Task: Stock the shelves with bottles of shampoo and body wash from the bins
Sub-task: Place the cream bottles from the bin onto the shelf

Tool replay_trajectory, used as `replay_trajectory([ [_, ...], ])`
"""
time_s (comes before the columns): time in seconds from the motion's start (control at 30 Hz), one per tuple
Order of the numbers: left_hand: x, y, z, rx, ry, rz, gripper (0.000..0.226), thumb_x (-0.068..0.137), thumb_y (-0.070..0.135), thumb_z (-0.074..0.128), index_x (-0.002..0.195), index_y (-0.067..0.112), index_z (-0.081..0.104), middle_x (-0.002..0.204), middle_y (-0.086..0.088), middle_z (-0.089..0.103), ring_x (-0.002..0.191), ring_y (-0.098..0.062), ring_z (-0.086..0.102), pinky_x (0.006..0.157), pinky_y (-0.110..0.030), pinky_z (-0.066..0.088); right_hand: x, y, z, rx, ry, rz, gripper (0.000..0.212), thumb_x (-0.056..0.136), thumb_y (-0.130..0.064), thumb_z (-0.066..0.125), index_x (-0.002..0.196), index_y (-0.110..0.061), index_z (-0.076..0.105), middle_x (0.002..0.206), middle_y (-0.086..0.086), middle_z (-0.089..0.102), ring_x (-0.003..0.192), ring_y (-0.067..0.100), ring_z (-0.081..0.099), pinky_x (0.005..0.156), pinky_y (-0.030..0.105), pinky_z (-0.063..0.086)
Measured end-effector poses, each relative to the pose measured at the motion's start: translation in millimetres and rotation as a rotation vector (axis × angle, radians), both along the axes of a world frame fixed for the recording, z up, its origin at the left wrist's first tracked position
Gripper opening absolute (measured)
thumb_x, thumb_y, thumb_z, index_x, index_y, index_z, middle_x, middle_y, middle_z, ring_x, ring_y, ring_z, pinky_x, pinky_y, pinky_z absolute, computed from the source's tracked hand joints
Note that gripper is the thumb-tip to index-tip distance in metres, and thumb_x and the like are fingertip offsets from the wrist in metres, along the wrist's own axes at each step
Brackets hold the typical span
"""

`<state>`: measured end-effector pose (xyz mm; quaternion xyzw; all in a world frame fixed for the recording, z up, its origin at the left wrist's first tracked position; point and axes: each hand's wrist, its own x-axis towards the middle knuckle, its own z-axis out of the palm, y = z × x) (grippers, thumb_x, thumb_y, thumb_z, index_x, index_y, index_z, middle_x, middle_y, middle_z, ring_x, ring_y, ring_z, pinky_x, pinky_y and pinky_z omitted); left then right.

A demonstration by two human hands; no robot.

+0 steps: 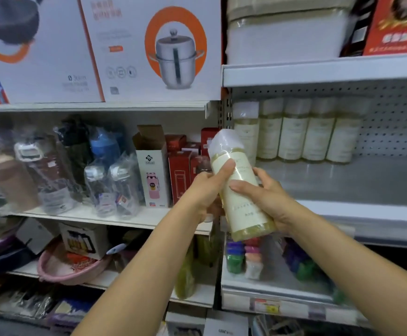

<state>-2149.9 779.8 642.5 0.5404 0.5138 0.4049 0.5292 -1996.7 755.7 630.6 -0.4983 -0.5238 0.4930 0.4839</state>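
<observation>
Grey metal forms the shelf (357, 183) in the right-hand bay, and most of its deck lies bare. I judge that open stretch to be where the stock is meant to go. Along the back, against the perforated panel (396, 122), a row of matching bottles (297, 137) stands upright and shoulder to shoulder with labels outward. That likely keeps the front free for further rows.

One bottle (242, 190) is up in the air before the shelf's left end, near the post between the two bays and not touching the deck. It tilts, with the cap up and to the left and the base lower and to the right.

Both hands are on it, probably to steady a slick wrapper and turn the label forward before setting it down. The left hand (209, 190) grips the middle from the left, thumb pressed across the label. The right hand (270, 197) wraps the lower half from the right, thumb on the front and fingers behind.

It is a tall cylinder with a cream label whose print is too blurred to read. Yellowish liquid shows at the base, and the cap is pale — all under clear film that glints.
</observation>
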Motion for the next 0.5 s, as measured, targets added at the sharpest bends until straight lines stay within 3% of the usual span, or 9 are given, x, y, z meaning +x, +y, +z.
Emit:
replay_trajectory([
  [0.13,37.1,23.9,15.4,0.058,0.016,-0.044,0.103,0.059,0.082,0.069,0.132,0.01,0.054,0.116,-0.009,0.07,0.097,-0.026,0.072,0.084,-0.046,0.061,33.8,16.1,11.9,0.005,0.03,-0.068,0.068,0.076,-0.033,0.082,0.131,-0.024,0.043,0.109,0.007,0.069,0.083,0.024,0.075,0.067,0.041,0.062],
  [0.27,70.0,44.1,25.4,0.105,-0.031,-0.079,0.078,0.084,0.061,0.067,0.14,0.01,0.047,0.121,-0.007,0.067,0.1,-0.02,0.069,0.079,-0.036,0.061,61.3,38.4,14.4,0.066,0.015,-0.148,0.077,0.069,-0.036,0.086,0.132,-0.016,0.046,0.107,0.006,0.071,0.085,0.021,0.075,0.071,0.04,0.062],
  [0.4,91.1,58.9,22.9,0.146,-0.083,-0.118,0.057,0.09,0.05,0.066,0.135,0.018,0.05,0.116,-0.003,0.069,0.097,-0.017,0.07,0.074,-0.03,0.061,83.1,57.8,10.9,0.159,-0.031,-0.185,0.075,0.072,-0.027,0.086,0.134,-0.021,0.046,0.108,0.003,0.071,0.094,0.021,0.072,0.082,0.046,0.06],
  [0.5,102.8,70.3,14.6,0.151,-0.139,-0.124,0.049,0.09,0.043,0.069,0.132,0.021,0.056,0.117,-0.001,0.071,0.098,-0.014,0.071,0.075,-0.027,0.059,95.3,68.9,4.4,0.208,-0.039,-0.195,0.072,0.072,-0.018,0.086,0.132,-0.023,0.047,0.109,0.001,0.07,0.096,0.018,0.071,0.079,0.038,0.06],
])
